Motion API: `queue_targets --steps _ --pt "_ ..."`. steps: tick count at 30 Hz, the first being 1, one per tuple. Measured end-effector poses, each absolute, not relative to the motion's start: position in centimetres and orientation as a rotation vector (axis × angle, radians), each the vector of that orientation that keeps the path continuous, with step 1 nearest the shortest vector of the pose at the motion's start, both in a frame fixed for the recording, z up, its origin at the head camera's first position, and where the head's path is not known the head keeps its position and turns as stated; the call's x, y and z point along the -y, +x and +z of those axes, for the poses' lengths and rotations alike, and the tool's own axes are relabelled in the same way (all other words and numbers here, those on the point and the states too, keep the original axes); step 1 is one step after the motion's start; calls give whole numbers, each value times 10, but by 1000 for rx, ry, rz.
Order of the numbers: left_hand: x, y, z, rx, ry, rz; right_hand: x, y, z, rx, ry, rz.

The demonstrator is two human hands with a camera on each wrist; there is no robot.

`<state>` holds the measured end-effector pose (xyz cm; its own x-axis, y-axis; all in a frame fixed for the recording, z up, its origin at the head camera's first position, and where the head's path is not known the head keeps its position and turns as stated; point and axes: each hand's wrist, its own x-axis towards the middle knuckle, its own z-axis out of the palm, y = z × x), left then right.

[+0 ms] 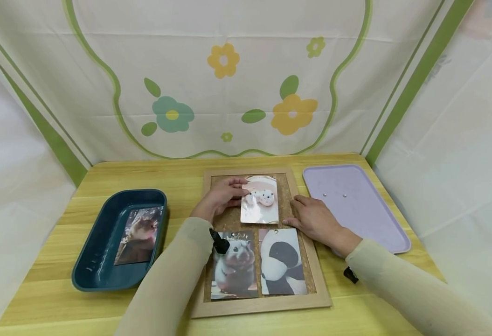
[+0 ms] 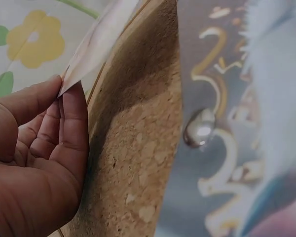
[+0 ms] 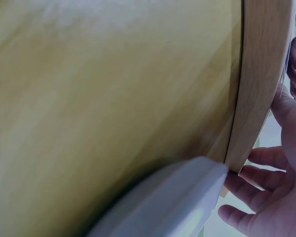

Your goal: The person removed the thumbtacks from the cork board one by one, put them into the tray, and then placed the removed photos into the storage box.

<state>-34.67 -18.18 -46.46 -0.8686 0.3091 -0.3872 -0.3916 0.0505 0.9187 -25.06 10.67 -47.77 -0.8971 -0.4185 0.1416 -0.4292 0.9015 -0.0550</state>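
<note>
A cork board with a wooden frame [image 1: 266, 305] lies on the table. My left hand [image 1: 222, 198] pinches a photo card [image 1: 259, 212] of small round white figures by its left edge, over the board's upper part. In the left wrist view, the card [image 2: 96, 47] is tilted up off the cork [image 2: 133, 148], held between thumb and fingers. My right hand [image 1: 315, 219] rests on the frame's right side, fingers fairly straight. Below hang a hamster photo [image 1: 235, 275] and a panda photo [image 1: 285, 266], each with a silver pin [image 2: 200, 128] at its top.
To the left stands a dark teal tray [image 1: 92, 261] with another photo [image 1: 138, 238] in it. A lilac tray [image 1: 365, 214] on the right carries two silver pins [image 1: 345, 196]. A flowered cloth [image 1: 237, 98] hangs behind the table.
</note>
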Motion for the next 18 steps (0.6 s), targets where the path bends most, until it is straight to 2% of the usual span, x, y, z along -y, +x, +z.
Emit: queue_targets --steps 18 --pt "208 -345 -449 -1852 -66 1877 -106 -251 -479 2959 640 133"
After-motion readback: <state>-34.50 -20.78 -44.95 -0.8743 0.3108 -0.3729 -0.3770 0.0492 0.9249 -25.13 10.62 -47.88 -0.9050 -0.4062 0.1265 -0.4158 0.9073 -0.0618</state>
